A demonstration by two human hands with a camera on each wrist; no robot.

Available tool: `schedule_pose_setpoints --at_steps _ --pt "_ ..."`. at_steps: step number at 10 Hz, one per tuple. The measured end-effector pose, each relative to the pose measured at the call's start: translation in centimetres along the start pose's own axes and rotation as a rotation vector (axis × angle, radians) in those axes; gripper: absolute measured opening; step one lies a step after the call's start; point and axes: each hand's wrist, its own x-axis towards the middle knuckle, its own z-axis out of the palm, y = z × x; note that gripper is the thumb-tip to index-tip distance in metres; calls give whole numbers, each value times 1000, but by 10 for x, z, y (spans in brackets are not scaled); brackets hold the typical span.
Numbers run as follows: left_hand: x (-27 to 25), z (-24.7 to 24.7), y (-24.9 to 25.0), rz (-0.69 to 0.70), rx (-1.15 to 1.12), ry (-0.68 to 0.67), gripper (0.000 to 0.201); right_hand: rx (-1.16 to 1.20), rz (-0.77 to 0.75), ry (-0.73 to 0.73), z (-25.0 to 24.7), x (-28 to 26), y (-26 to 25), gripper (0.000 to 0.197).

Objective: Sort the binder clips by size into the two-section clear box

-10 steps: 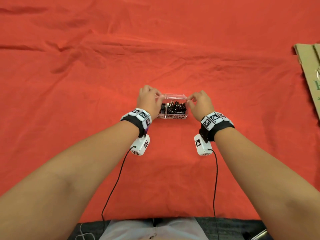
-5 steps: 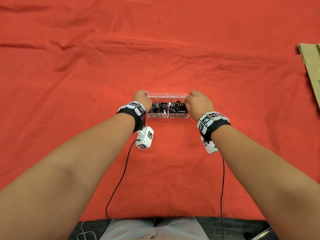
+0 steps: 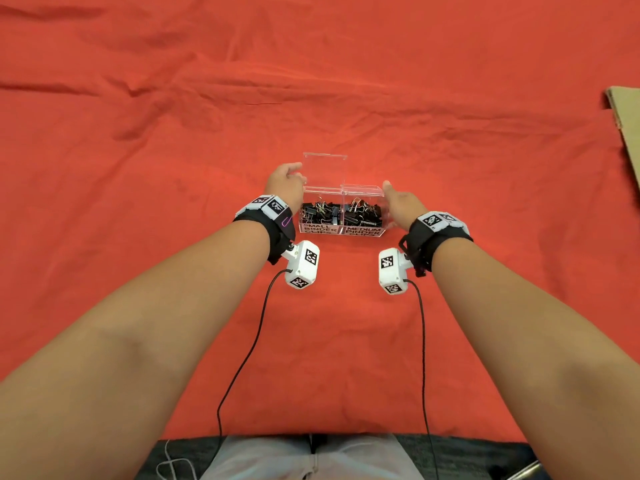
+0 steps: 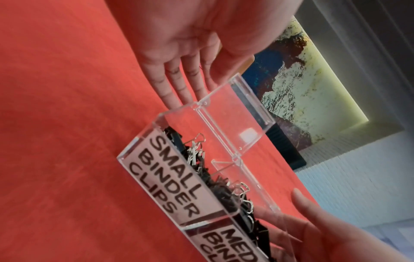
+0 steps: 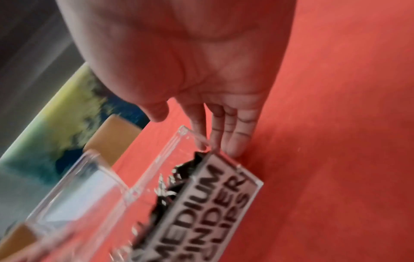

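Note:
A clear two-section box [image 3: 341, 231] sits on the red cloth, labelled SMALL BINDER CLIPS [image 4: 170, 177] on the left and MEDIUM BINDER CLIPS [image 5: 215, 195] on the right. Black clips fill both sections: small ones [image 3: 318, 211] and medium ones [image 3: 363, 214]. The left lid [image 3: 325, 169] stands upright. The right lid [image 3: 363, 192] is lifted only partly. My left hand [image 3: 287, 181] is at the box's left end, its straight fingers [image 4: 179, 85] touching the far corner. At the right end is my right hand [image 3: 398, 202], its straight fingers [image 5: 233, 134] against that end wall.
The red cloth [image 3: 311, 341] covers the whole table, wrinkled at the back. A piece of cardboard [image 3: 627, 123] lies at the far right edge. Cables run from both wrist cameras back towards my lap.
Both hands were curled over the box's top corners with the lids down. Now the left lid stands up, the right lid is raised, and both hands lie flat at the ends.

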Motion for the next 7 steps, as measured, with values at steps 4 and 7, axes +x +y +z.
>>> schedule_pose_setpoints --at_steps 4,7 --pt "-21 -2 -18 94 219 -77 17 503 -38 -80 -4 -12 13 39" --pt "-27 -3 -13 138 237 -61 19 57 -348 32 3 -13 33 23"
